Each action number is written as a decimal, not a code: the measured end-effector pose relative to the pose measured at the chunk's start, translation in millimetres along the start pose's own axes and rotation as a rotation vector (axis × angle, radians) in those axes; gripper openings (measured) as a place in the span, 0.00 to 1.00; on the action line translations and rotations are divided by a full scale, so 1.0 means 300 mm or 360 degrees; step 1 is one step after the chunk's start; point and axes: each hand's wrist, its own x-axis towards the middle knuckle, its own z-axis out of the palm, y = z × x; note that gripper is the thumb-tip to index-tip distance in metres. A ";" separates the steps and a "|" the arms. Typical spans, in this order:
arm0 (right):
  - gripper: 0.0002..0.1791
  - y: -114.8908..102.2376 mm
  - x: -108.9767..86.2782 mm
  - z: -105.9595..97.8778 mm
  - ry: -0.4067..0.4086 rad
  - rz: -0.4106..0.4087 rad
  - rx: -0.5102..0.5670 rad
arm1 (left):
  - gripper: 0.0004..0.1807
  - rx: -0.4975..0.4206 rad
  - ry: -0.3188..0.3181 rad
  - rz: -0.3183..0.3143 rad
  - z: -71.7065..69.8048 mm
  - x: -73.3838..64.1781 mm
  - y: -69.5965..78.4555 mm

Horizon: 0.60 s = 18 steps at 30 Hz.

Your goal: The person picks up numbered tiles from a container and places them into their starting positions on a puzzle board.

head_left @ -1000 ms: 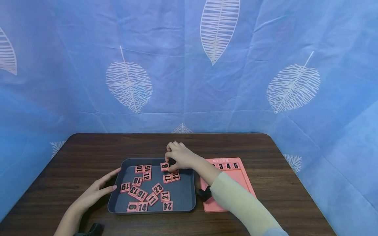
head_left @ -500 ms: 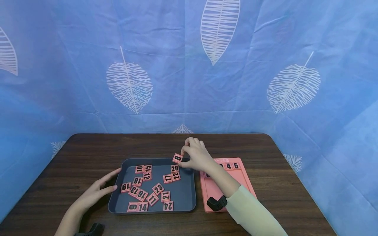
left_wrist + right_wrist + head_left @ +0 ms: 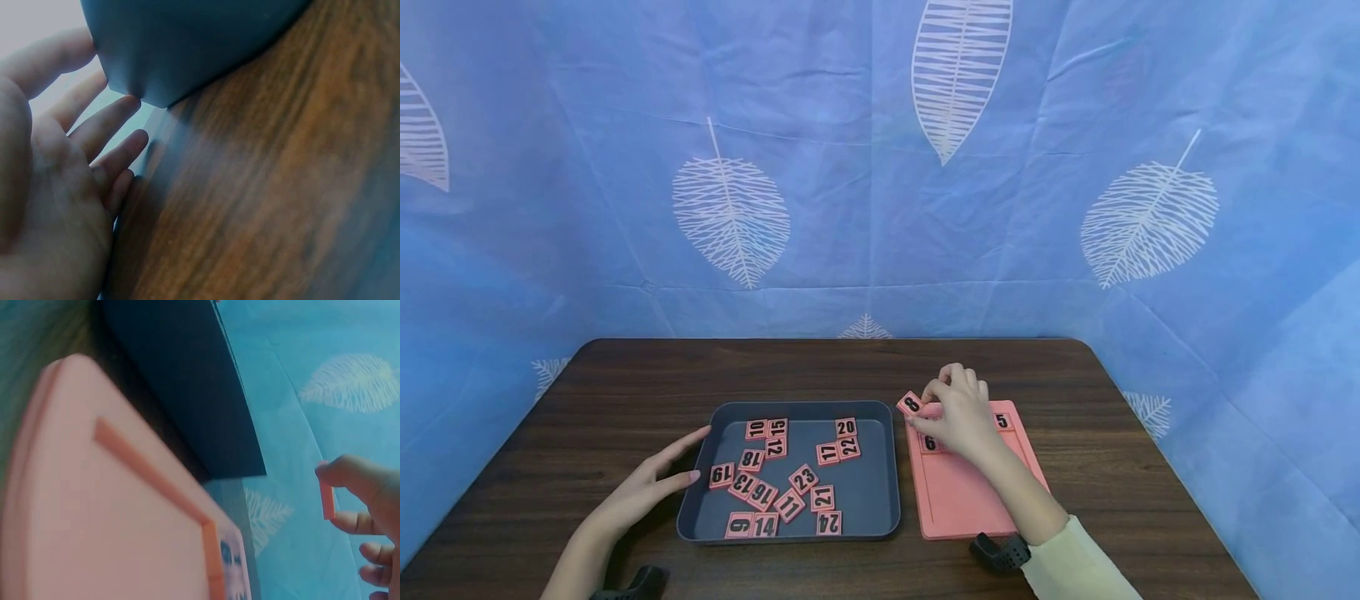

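My right hand (image 3: pixel 958 421) pinches a pink number tile (image 3: pixel 910 404) marked 8 between thumb and finger, raised near the top left corner of a pink puzzle board (image 3: pixel 962 500). In the right wrist view the tile (image 3: pixel 327 492) shows edge-on, clear of the board. Tiles 5 (image 3: pixel 1002 421) and 6 (image 3: pixel 929 442) sit in the board; my hand covers others in its top rows. My left hand (image 3: pixel 636 492) rests its fairly straight fingers against the left wall of a dark grey tray (image 3: pixel 880 475). The left wrist view shows fingertips touching the tray's outside (image 3: pixel 187 50).
Inside the tray lie several loose number tiles, among them 20 (image 3: pixel 846 427), 23 (image 3: pixel 803 478) and 24 (image 3: pixel 829 523), turned various ways. Tray and board stand side by side on a dark wooden table (image 3: pixel 775 367). A blue leaf-patterned cloth (image 3: pixel 865 208) hangs behind.
My right hand has lifted tile 8 out of the tray and carried it right to the board's top left corner, uncovering tile 20. My left hand has stayed at the tray.
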 end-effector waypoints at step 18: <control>0.17 0.143 -0.164 -0.022 0.0003 0.0407 -0.0177 | 0.35 -0.0001 -0.0007 -0.0029 -0.001 0.001 0.006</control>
